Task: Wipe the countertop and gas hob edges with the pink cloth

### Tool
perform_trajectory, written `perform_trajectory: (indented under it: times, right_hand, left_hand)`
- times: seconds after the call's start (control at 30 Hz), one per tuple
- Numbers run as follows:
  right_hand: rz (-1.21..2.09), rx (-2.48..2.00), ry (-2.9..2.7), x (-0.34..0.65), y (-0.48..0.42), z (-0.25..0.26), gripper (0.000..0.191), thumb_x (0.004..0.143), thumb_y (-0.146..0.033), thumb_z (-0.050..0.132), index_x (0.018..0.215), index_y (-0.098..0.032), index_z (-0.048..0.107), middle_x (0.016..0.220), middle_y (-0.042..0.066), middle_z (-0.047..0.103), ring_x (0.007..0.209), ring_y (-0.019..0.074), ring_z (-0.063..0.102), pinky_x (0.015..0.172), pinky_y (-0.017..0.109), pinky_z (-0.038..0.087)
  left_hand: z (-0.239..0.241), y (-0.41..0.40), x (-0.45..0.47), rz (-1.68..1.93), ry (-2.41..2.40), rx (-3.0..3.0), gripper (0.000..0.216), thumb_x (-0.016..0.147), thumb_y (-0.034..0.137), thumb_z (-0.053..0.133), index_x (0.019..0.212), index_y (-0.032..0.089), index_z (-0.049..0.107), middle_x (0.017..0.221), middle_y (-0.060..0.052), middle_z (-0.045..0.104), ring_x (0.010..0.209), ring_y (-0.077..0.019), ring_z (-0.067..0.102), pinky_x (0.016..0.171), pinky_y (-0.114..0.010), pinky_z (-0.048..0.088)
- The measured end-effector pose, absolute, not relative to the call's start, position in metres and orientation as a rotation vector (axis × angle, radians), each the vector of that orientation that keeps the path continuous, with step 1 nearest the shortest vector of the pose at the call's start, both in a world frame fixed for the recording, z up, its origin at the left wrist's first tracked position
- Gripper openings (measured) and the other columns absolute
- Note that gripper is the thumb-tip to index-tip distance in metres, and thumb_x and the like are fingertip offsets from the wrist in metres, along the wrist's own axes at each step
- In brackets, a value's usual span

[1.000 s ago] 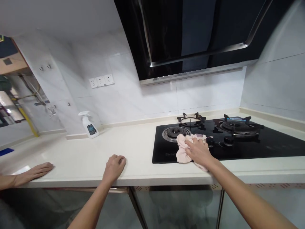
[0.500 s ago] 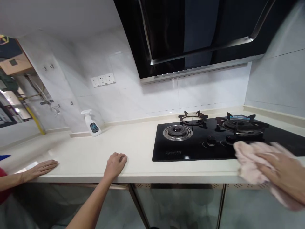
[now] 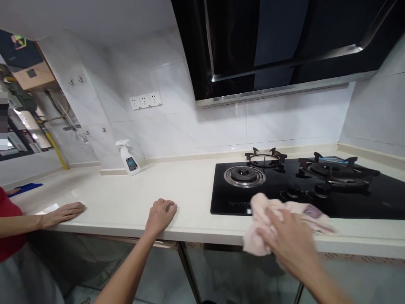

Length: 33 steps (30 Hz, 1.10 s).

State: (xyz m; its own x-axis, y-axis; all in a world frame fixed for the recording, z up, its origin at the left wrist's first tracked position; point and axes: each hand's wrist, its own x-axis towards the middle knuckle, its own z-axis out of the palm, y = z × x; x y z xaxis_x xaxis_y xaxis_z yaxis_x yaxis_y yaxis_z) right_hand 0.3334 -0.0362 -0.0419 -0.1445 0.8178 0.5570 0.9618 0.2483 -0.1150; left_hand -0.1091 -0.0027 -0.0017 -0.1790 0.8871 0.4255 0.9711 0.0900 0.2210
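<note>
My right hand point(image 3: 289, 236) presses a pale pink cloth point(image 3: 261, 211) at the front edge of the black gas stove point(image 3: 221, 185). The cloth is bunched under my fingers, and part of it hangs over the counter edge. Resting on the white countertop point(image 3: 190, 190), left of the stove, is my left hand point(image 3: 160, 216); its fingers are curled into a loose fist with nothing visible in them. Two control knobs point(image 3: 294, 190) stand just beyond the cloth. A burner grate point(image 3: 265, 158) sits off its burner point(image 3: 244, 175), towards the wall.
A white spray bottle point(image 3: 130, 159) stands against the wall. Another person's hand point(image 3: 65, 213) lies flat on the counter at the left, near a blue cloth point(image 3: 27, 188). The black range hood point(image 3: 278, 50) slopes above the stove. Cabinet doors point(image 3: 152, 270) are below the counter.
My right hand has swept left with the pink cloth along the stove's front edge. My left hand stays on the counter. The view has turned slightly left.
</note>
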Motion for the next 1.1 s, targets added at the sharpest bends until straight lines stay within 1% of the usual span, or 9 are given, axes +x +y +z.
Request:
perform_trajectory:
  times: [0.1, 0.2, 0.3, 0.4, 0.57, 0.67, 0.77, 0.93, 1.1]
  right_hand:
    - [-0.339, -1.429, -2.141, 0.245, -0.046, -0.03, 0.069, 0.077, -0.061, 0.076, 0.135, -0.028, 0.058, 0.124, 0.015, 0.058, 0.104, 0.0377, 0.051, 0.082, 0.051, 0.044]
    - [-0.254, -1.297, -2.255, 0.192, -0.05, -0.025, 0.07, 0.067, -0.041, 0.088, 0.13, -0.03, 0.061, 0.126, 0.014, 0.058, 0.105, 0.0373, 0.051, 0.083, 0.051, 0.045]
    - [-0.057, -1.125, -2.265, 0.171, -0.052, -0.026, 0.061, 0.069, -0.022, 0.081, 0.126, -0.03, 0.062, 0.127, 0.012, 0.057, 0.109, 0.0365, 0.05, 0.088, 0.053, 0.045]
    - [0.353, -0.931, -2.065, 0.17, -0.051, -0.022, 0.052, 0.072, -0.017, 0.068, 0.122, -0.027, 0.061, 0.126, 0.008, 0.058, 0.114, 0.031, 0.052, 0.097, 0.049, 0.045]
    - [0.963, -0.764, -1.581, 0.208, -0.027, 0.01, 0.047, 0.093, -0.043, 0.052, 0.135, -0.024, 0.048, 0.124, 0.007, 0.064, 0.111, 0.0242, 0.062, 0.094, 0.039, 0.052]
    - [0.828, -0.99, -1.613, 0.261, 0.003, 0.018, 0.053, 0.096, -0.057, 0.039, 0.136, -0.023, 0.049, 0.135, 0.011, 0.058, 0.123, 0.0266, 0.057, 0.101, 0.042, 0.049]
    - [0.471, -1.356, -1.565, 0.326, 0.034, 0.003, 0.06, 0.082, -0.057, 0.055, 0.126, -0.015, 0.059, 0.149, 0.022, 0.039, 0.141, 0.0404, 0.036, 0.113, 0.056, 0.035]
    - [0.015, -1.566, -1.775, 0.386, 0.054, -0.034, 0.053, 0.096, -0.043, 0.031, 0.132, -0.013, 0.053, 0.125, 0.019, 0.058, 0.116, 0.0283, 0.057, 0.097, 0.042, 0.047]
    - [-0.178, -1.628, -2.06, 0.374, 0.045, -0.043, 0.044, 0.098, -0.03, 0.024, 0.118, -0.017, 0.061, 0.122, 0.016, 0.063, 0.116, 0.0295, 0.055, 0.101, 0.047, 0.041]
  left_hand:
    - [-0.002, -0.004, -0.109, -0.68, -2.134, -1.898, 0.031, 0.093, 0.04, 0.049, 0.099, 0.024, 0.075, 0.101, -0.008, 0.067, 0.109, -0.0272, 0.058, 0.097, -0.038, 0.044]
    - [-0.004, -0.004, -0.109, -0.687, -2.113, -1.898, 0.031, 0.094, 0.039, 0.049, 0.098, 0.023, 0.075, 0.102, -0.008, 0.067, 0.109, -0.0271, 0.058, 0.096, -0.037, 0.045]
    - [-0.005, -0.003, -0.109, -0.704, -2.107, -1.876, 0.029, 0.094, 0.035, 0.049, 0.096, 0.022, 0.075, 0.101, -0.008, 0.068, 0.108, -0.0264, 0.059, 0.096, -0.036, 0.044]
    - [-0.006, -0.002, -0.109, -0.705, -2.106, -1.87, 0.028, 0.094, 0.031, 0.05, 0.095, 0.021, 0.075, 0.1, -0.008, 0.067, 0.107, -0.0257, 0.059, 0.096, -0.036, 0.044]
    - [-0.004, -0.005, -0.107, -0.695, -2.117, -1.862, 0.028, 0.095, 0.031, 0.049, 0.096, 0.021, 0.075, 0.102, -0.009, 0.068, 0.106, -0.0253, 0.059, 0.096, -0.036, 0.044]
    - [-0.002, -0.006, -0.107, -0.71, -2.13, -1.866, 0.029, 0.095, 0.031, 0.048, 0.093, 0.021, 0.075, 0.103, -0.009, 0.068, 0.105, -0.0259, 0.059, 0.096, -0.037, 0.044]
    - [-0.001, -0.005, -0.106, -0.727, -2.129, -1.874, 0.03, 0.094, 0.031, 0.047, 0.092, 0.021, 0.075, 0.102, -0.009, 0.069, 0.104, -0.026, 0.059, 0.095, -0.037, 0.045]
    - [-0.002, -0.004, -0.109, -0.708, -2.153, -1.877, 0.031, 0.094, 0.034, 0.047, 0.095, 0.022, 0.075, 0.102, -0.009, 0.068, 0.107, -0.0265, 0.058, 0.097, -0.038, 0.044]
    - [0.012, 0.0, -0.099, -0.706, -2.238, -1.872, 0.032, 0.093, 0.038, 0.052, 0.112, 0.023, 0.072, 0.118, -0.01, 0.064, 0.114, -0.0275, 0.059, 0.1, -0.043, 0.046]
